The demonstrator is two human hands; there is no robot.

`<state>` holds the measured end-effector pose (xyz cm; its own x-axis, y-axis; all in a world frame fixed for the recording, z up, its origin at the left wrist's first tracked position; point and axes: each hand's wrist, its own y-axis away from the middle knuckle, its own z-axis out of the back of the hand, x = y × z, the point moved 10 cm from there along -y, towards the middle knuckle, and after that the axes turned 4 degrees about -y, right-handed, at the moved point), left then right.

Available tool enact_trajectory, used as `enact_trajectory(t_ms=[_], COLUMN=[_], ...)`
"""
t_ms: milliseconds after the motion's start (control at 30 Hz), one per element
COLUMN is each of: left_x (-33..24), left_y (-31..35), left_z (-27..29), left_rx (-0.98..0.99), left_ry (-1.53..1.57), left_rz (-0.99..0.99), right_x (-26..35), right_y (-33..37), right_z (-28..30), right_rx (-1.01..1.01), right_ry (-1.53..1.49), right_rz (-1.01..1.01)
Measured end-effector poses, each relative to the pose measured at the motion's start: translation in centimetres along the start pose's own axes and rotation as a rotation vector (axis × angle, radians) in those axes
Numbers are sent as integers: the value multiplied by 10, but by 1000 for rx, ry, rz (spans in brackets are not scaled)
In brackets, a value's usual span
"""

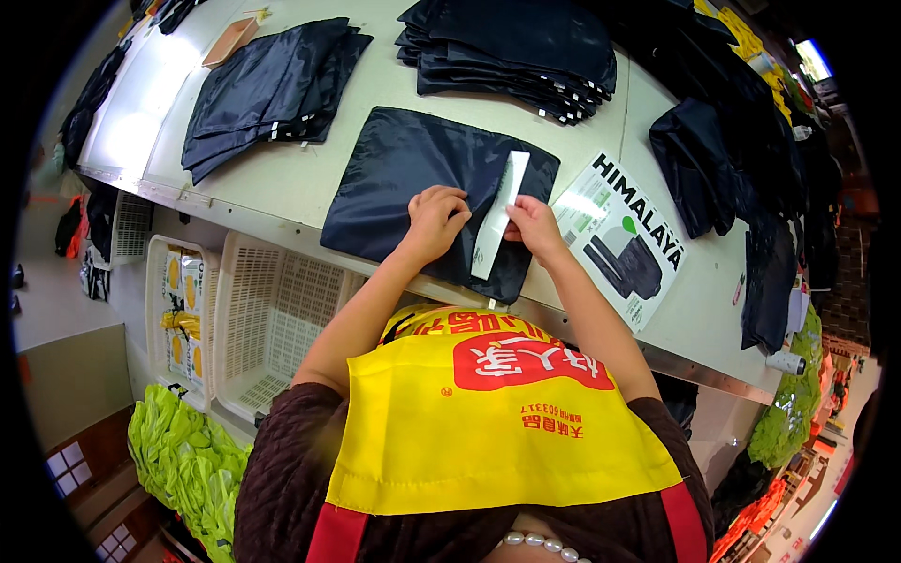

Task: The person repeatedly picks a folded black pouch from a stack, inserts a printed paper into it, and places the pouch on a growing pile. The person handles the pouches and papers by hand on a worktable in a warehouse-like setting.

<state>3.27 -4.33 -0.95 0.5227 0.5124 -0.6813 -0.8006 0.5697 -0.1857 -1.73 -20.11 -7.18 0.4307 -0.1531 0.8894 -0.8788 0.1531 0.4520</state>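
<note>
A dark navy folded fabric piece (pixel 404 169) lies flat on the table in front of me, smooth and roughly rectangular. My left hand (pixel 437 223) rests on its middle with fingers curled together, and the cloth creases beside them. A long narrow white strip (pixel 500 211) with small print lies across the right part of the fabric, slightly tilted. My right hand (pixel 533 230) pinches the strip's right edge between thumb and fingers. What the left fingertips grip is partly hidden, though cloth lies directly under them.
Stacks of dark folded pieces (pixel 277 94) (pixel 511 52) lie at the back. A white printed sheet (pixel 624 244) with a picture of dark clothing is on the right, near loose dark garments (pixel 699 164). White plastic crates (pixel 272 310) stand below the table's front edge, above lime-green fabric (pixel 188 460).
</note>
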Motion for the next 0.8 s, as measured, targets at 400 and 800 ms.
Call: enact_trajectory(t_ms=[400,800], left_x=[-21,-25], left_y=[-17,-20], left_z=[-10,-25], left_rx=[-235,-172], left_ry=[-112,-240], left_rz=[-235,-263], right_x=[40,5], right_y=[-13,-48], right_z=[3,28], right_rx=[-279,-91], right_ry=[1080,420], right_rz=[115,15])
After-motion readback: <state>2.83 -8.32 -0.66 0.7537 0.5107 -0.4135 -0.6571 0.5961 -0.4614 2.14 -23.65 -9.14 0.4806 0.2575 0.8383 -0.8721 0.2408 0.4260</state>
